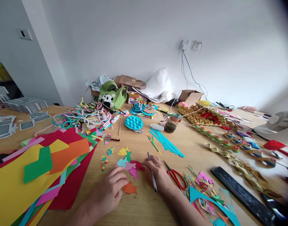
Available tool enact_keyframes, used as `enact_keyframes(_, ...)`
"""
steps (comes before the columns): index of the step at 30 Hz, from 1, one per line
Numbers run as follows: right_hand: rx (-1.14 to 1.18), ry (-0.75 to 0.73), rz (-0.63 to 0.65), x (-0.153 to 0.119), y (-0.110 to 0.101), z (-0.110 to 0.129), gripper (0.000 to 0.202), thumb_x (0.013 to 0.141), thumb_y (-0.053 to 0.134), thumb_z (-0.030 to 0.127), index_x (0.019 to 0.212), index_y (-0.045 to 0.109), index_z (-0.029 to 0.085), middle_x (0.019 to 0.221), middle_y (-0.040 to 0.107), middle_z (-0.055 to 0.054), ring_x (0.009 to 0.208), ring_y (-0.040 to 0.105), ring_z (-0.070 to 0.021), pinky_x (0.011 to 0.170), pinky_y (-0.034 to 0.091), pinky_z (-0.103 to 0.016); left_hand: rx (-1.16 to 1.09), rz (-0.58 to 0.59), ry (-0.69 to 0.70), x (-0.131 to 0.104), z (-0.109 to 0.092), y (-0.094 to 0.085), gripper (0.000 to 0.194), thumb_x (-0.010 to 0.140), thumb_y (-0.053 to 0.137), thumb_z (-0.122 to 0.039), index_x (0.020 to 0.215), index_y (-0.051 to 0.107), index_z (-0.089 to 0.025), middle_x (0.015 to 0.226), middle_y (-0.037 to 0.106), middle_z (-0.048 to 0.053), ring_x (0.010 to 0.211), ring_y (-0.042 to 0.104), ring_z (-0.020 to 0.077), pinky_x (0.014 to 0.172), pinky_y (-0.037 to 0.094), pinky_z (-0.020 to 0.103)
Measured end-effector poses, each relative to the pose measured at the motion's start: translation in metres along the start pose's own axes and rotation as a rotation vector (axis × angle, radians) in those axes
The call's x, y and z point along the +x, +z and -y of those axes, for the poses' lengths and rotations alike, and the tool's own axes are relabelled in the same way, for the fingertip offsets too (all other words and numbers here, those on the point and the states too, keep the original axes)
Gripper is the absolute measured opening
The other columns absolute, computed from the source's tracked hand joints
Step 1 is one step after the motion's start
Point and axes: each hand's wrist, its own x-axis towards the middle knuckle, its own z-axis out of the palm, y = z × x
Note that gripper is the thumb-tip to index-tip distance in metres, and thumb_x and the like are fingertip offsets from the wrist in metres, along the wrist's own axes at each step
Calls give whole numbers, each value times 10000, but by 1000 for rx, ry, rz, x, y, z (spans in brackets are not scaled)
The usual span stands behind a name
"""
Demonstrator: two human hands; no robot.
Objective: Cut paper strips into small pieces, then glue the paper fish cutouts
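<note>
My left hand (pixel 109 188) rests flat on the wooden table (pixel 144 207), fingers spread over small paper fish cut-outs. An orange paper fish (pixel 129 188) lies just right of it, a pink one (pixel 133 172) and a light blue one (pixel 122 162) by its fingertips. My right hand (pixel 158 174) holds a grey pen (pixel 152 172) and touches a dark red cut-out (pixel 138 164). A yellow fish (pixel 123 152) and a green shape (pixel 128 155) lie a little farther away.
Stacked coloured paper sheets (pixel 40 166) cover the left. Red-handled scissors (pixel 175 175) and paper scraps (pixel 205 191) lie to the right, a black ruler (pixel 242 194) beyond them. Turquoise strips (pixel 166 142), a blue foam disc (pixel 133 122), pipe cleaners (pixel 82 114), a jar (pixel 172 123) and a green bag (pixel 112 95) sit farther back.
</note>
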Motion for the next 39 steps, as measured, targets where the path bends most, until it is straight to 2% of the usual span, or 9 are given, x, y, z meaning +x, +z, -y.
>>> enact_keyframes(6,-40,25,29,-1,4,-4,287,988,388,245,1050,666,204,905,663,-109,1022,584,-244,847,504,-381,-1,110,-45,-2,-1,1,489,644,408,46,947,692,-213,1023,658,46,1201,504,227,1102,396,452)
enact_keyframes(10,-62,6,43,-1,7,-10,299,981,403,227,1160,642,199,961,690,-127,1227,484,-292,929,474,-449,19,170,-66,-3,-1,2,476,639,421,48,922,700,-214,1057,654,43,1237,473,227,1125,361,470)
enact_keyframes(13,-55,-19,23,-2,7,-11,321,976,410,209,1224,613,199,1034,681,-147,1295,425,-299,963,453,-477,35,195,-64,-3,-1,1,458,651,426,45,920,700,-206,1056,652,46,1243,465,228,1129,353,476)
enact_keyframes(17,-7,-97,23,-2,4,-5,273,964,448,201,1159,639,222,966,694,-108,1202,511,-266,1042,382,-502,50,173,-61,-2,-2,1,434,673,421,50,894,698,-202,1050,650,48,1234,469,229,1115,369,476)
enact_keyframes(20,-5,-96,46,-2,5,-4,239,965,451,205,1083,657,227,939,702,-82,1151,545,-257,1070,350,-517,55,151,-52,-4,-3,2,432,681,422,55,897,692,-205,1070,647,40,1229,471,225,1110,376,472)
enact_keyframes(27,-77,-45,44,-5,11,-12,280,962,441,177,1172,625,206,973,712,-98,1269,459,-311,1046,365,-559,73,182,-62,-5,-4,5,455,681,419,62,932,681,-212,1094,638,31,1254,445,221,1133,344,461)
enact_keyframes(30,-71,-64,47,-6,14,-12,326,956,453,165,1254,579,209,1044,703,-105,1304,426,-293,1066,349,-540,82,186,-63,-5,-3,6,484,677,418,63,981,673,-214,1118,628,33,1258,437,224,1130,347,456)
enact_keyframes(35,-114,-57,77,-5,22,-14,283,956,476,205,1210,601,206,1137,681,-102,1284,445,-304,1074,319,-577,97,192,-54,-5,-4,8,480,690,423,57,1008,659,-214,1155,610,37,1268,421,226,1132,340,465)
enact_keyframes(39,-111,-20,32,-6,22,-15,329,928,439,111,1216,589,165,1192,642,-148,1290,423,-317,1045,349,-569,105,190,-34,-5,-6,8,496,691,437,51,1060,644,-209,1179,597,45,1256,425,232,1124,349,470)
